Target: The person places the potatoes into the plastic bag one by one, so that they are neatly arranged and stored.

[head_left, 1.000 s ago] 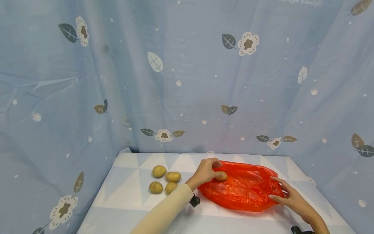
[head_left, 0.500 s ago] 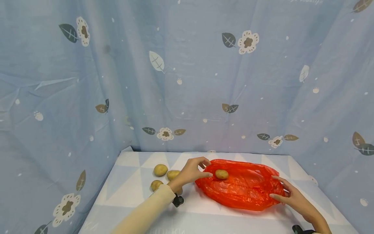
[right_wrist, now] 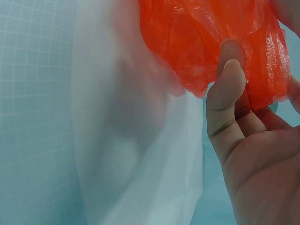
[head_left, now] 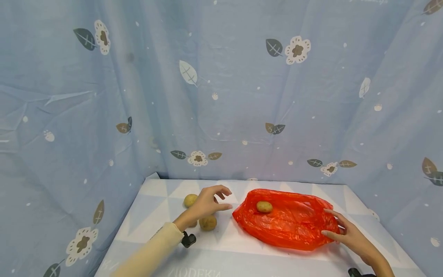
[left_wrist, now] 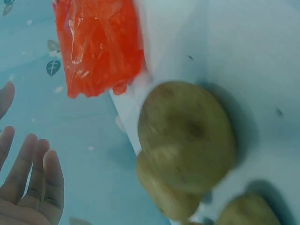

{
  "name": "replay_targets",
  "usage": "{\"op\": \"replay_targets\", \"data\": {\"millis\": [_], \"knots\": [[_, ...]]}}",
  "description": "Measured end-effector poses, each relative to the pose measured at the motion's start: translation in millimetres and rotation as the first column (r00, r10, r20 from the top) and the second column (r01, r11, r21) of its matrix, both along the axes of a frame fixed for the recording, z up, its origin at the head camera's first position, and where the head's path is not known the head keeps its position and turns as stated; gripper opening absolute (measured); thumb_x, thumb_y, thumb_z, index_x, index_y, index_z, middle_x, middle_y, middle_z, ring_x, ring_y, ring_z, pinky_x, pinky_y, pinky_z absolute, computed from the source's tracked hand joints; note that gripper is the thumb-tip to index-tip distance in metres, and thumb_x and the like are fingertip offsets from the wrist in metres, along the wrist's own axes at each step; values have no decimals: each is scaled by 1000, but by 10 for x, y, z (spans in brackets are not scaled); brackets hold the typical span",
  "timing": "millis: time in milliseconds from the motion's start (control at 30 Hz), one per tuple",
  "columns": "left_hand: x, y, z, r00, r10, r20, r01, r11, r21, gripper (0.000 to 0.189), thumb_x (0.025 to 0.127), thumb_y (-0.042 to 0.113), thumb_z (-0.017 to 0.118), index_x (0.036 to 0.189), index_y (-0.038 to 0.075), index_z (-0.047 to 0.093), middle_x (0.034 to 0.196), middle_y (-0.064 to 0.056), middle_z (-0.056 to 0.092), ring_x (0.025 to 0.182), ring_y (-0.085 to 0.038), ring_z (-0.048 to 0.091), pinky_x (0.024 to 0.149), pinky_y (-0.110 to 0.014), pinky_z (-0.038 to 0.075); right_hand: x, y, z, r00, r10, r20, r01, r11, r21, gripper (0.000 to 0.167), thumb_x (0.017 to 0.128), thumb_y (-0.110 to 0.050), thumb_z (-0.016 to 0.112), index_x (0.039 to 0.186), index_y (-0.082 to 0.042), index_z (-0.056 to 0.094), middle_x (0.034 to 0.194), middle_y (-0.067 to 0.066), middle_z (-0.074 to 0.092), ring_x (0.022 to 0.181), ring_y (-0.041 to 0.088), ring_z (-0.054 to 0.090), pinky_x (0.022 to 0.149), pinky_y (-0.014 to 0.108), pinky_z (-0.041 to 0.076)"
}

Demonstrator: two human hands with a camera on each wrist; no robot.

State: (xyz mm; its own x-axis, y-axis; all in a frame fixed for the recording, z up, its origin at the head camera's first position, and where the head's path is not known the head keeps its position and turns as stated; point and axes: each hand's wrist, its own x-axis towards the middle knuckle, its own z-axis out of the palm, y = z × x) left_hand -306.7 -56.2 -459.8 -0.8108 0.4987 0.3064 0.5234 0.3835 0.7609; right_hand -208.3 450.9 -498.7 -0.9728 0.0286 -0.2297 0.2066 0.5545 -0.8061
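Observation:
My left hand (head_left: 205, 202) hovers empty above the loose potatoes, its fingers loosely bent and parted from the thumb. Beneath and beside it lie a potato (head_left: 208, 223) nearer me and another potato (head_left: 190, 200) farther back; the hand and wrist cover others. The left wrist view shows a large potato (left_wrist: 185, 136) close up, with more around it. A red plastic bag (head_left: 290, 232) lies spread at the right, with one potato (head_left: 264, 207) on its left part. At the bag's right end, my right hand (head_left: 351, 236) holds the edge between thumb and fingers, as the right wrist view (right_wrist: 267, 159) confirms.
Everything rests on a table (head_left: 256, 265) with a white and pale blue triangle pattern. A blue floral curtain (head_left: 235, 96) stands behind the table and along both sides. A black wrist camera (head_left: 188, 239) sits under my left wrist.
My left hand has let go of the potato on the red bag and moved left, over the loose potatoes. The right hand keeps its hold on the bag.

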Motion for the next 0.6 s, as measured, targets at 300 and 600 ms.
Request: {"op": "replay_targets", "data": {"millis": [300,600], "knots": [[109,-366,-70,999,37,15,-37,999,-19,33,83,27,88,111,23,72,107,5,71,99,-24,66,77,-35,57,-11,4,-2,1000,-3,0,3,1000,2,89,95,-36,75,163,-15,21,160,32,20,120,41,59,86,42,60],[132,-624,-248,1000,7,18,-7,1000,-27,37,83,20,89,113,6,72,110,-10,72,97,-31,67,70,-29,54,-1,-17,7,1000,-6,12,6,1000,-1,91,95,-37,75,163,-15,19,161,32,19,120,40,60,88,44,59]]}}
